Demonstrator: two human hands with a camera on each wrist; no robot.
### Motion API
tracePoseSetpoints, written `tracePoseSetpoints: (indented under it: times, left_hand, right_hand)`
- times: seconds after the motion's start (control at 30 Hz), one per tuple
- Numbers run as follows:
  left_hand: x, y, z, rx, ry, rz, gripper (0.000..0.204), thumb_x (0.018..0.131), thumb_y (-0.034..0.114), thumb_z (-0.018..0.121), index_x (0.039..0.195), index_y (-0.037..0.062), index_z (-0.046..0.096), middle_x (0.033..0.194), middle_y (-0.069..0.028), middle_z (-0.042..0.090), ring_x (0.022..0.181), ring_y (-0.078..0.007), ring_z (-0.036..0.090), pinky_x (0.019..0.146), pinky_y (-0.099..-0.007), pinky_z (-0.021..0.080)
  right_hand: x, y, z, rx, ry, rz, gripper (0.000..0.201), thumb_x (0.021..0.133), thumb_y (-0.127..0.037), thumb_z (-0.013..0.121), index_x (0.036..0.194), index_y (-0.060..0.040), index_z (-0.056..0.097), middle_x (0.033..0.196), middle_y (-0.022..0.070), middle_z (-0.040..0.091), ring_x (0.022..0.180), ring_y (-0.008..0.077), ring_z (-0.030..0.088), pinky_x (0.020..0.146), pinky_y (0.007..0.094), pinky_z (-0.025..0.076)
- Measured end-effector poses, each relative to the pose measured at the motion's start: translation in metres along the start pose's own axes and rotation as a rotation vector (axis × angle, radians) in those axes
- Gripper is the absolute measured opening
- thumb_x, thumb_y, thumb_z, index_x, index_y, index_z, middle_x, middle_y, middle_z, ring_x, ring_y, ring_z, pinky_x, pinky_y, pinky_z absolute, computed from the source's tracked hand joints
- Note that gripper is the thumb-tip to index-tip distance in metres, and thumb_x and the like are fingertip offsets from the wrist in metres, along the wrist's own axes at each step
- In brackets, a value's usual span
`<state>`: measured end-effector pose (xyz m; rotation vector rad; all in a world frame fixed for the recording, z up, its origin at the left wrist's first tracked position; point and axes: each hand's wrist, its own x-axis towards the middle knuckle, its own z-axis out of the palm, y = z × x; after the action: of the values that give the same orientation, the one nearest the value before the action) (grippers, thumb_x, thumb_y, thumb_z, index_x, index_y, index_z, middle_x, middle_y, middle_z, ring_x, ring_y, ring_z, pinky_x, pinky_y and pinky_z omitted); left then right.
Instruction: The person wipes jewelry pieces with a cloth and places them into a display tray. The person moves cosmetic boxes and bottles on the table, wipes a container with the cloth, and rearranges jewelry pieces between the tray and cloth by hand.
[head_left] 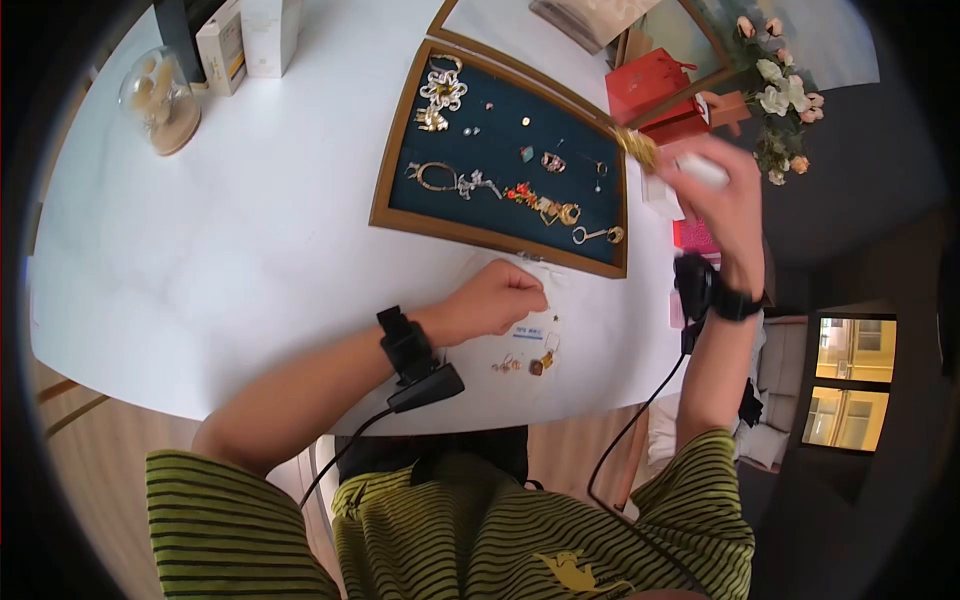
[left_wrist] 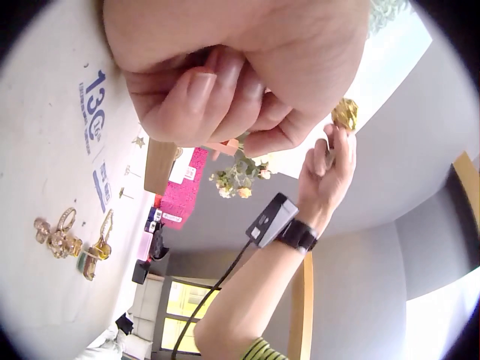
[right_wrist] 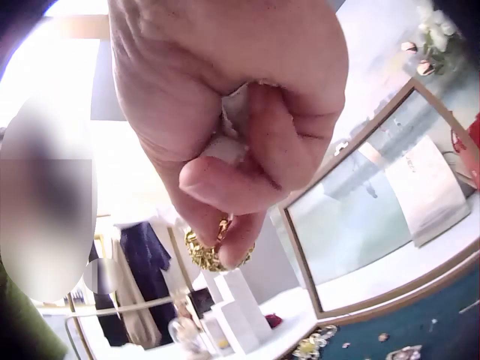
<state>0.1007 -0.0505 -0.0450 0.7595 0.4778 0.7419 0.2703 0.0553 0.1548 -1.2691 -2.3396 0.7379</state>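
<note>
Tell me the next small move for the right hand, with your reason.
Probably lower the gold ornament onto bare teal lining in the jewelry case: the right hand pinches it, raised, near the case, whose lining shows gaps between pieces.

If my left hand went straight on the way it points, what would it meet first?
Probably the near wooden jewelry case rim, toward its right corner, though how high your left hand sits is unclear.
</note>
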Motion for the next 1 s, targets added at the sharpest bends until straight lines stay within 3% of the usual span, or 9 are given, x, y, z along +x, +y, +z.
tracePoseSetpoints:
  times: [0.03, 0.17, 0.23, 0.4, 0.5, 0.7, 0.77, 0.8, 1.0]
  left_hand:
    - [-0.001, 0.0, 0.001, -0.007, 0.001, -0.008, 0.037, 0.09, 0.008, 0.055, 0.057, 0.0097, 0.039, 0.052, 0.005, 0.033, 0.045, -0.0041, 0.028, 0.042, -0.0235, 0.022]
    - [0.001, -0.001, 0.0, 0.042, -0.001, 0.011, 0.035, 0.09, 0.008, 0.055, 0.057, 0.0089, 0.042, 0.052, 0.0033, 0.037, 0.045, -0.0046, 0.03, 0.042, -0.0239, 0.023]
    - [0.001, 0.0, -0.002, -0.004, -0.001, -0.005, 0.034, 0.09, 0.009, 0.055, 0.058, 0.0086, 0.043, 0.052, 0.0031, 0.038, 0.045, -0.0051, 0.03, 0.043, -0.024, 0.024]
    - [0.002, 0.0, 0.0, 0.076, 0.018, 0.02, 0.033, 0.09, 0.009, 0.055, 0.059, 0.0084, 0.045, 0.052, 0.0033, 0.037, 0.045, -0.006, 0.03, 0.044, -0.0248, 0.026]
    - [0.001, 0.0, -0.002, 0.032, -0.005, -0.01, 0.032, 0.09, 0.009, 0.055, 0.059, 0.0079, 0.046, 0.052, 0.0032, 0.037, 0.045, -0.0062, 0.031, 0.045, -0.0253, 0.027]
    - [0.001, 0.001, 0.001, 0.009, 0.022, -0.008, 0.033, 0.091, 0.01, 0.056, 0.059, 0.0077, 0.046, 0.053, 0.0036, 0.038, 0.046, -0.0055, 0.032, 0.045, -0.0248, 0.027]
    - [0.0, 0.001, 0.002, 0.011, 0.041, 0.024, 0.033, 0.091, 0.01, 0.056, 0.06, 0.0079, 0.046, 0.053, 0.0039, 0.038, 0.046, -0.0051, 0.032, 0.045, -0.0246, 0.027]
    - [0.001, 0.0, 0.002, 0.019, 0.021, 0.017, 0.033, 0.091, 0.01, 0.056, 0.06, 0.0082, 0.046, 0.053, 0.0042, 0.038, 0.046, -0.0048, 0.032, 0.045, -0.0243, 0.026]
    - [0.001, 0.003, 0.001, 0.065, -0.014, -0.001, 0.037, 0.091, 0.013, 0.057, 0.058, 0.0116, 0.041, 0.055, 0.0064, 0.034, 0.047, -0.0032, 0.029, 0.045, -0.0233, 0.024]
  right_hand:
    - [0.018, 0.003, 0.004, -0.086, -0.025, 0.023, 0.01, 0.083, -0.008, 0.071, 0.09, -0.0008, 0.071, 0.077, 0.0053, 0.07, 0.054, 0.0053, 0.054, 0.046, 0.0207, 0.04]
    - [0.079, 0.041, 0.034, -0.312, -0.024, -0.18, 0.015, 0.082, -0.014, 0.071, 0.091, -0.0019, 0.073, 0.077, 0.0083, 0.071, 0.076, 0.0133, 0.065, 0.072, 0.0273, 0.05]
    - [0.101, 0.062, 0.046, -0.33, -0.012, -0.208, 0.016, 0.081, -0.015, 0.072, 0.091, -0.0023, 0.074, 0.078, 0.0092, 0.071, 0.076, 0.0144, 0.066, 0.072, 0.0274, 0.05]
    - [0.131, 0.061, 0.058, -0.311, -0.038, -0.265, 0.017, 0.081, -0.017, 0.072, 0.091, -0.003, 0.075, 0.075, 0.011, 0.071, 0.07, 0.0157, 0.067, 0.068, 0.0281, 0.051]
    - [0.139, 0.055, 0.064, -0.301, -0.151, -0.139, 0.017, 0.083, -0.015, 0.073, 0.089, 0.0011, 0.073, 0.074, 0.0105, 0.071, 0.062, 0.0152, 0.066, 0.066, 0.0268, 0.052]
    - [0.157, 0.038, 0.078, -0.473, -0.272, -0.236, 0.015, 0.079, -0.011, 0.075, 0.086, 0.0018, 0.073, 0.07, 0.0125, 0.069, 0.062, 0.0174, 0.068, 0.061, 0.0288, 0.052]
    - [0.168, 0.047, 0.088, -0.508, -0.322, -0.33, 0.014, 0.077, -0.01, 0.074, 0.087, -0.0002, 0.073, 0.072, 0.0137, 0.07, 0.065, 0.0219, 0.069, 0.063, 0.0304, 0.053]
    - [0.174, 0.054, 0.092, -0.596, -0.303, -0.38, 0.015, 0.075, -0.012, 0.075, 0.088, -0.0038, 0.074, 0.078, 0.0142, 0.07, 0.073, 0.0284, 0.069, 0.069, 0.0345, 0.053]
    - [0.185, 0.065, 0.092, -0.737, -0.363, -0.397, 0.017, 0.074, -0.015, 0.075, 0.09, -0.0103, 0.075, 0.086, 0.0152, 0.07, 0.083, 0.0347, 0.066, 0.075, 0.042, 0.053]
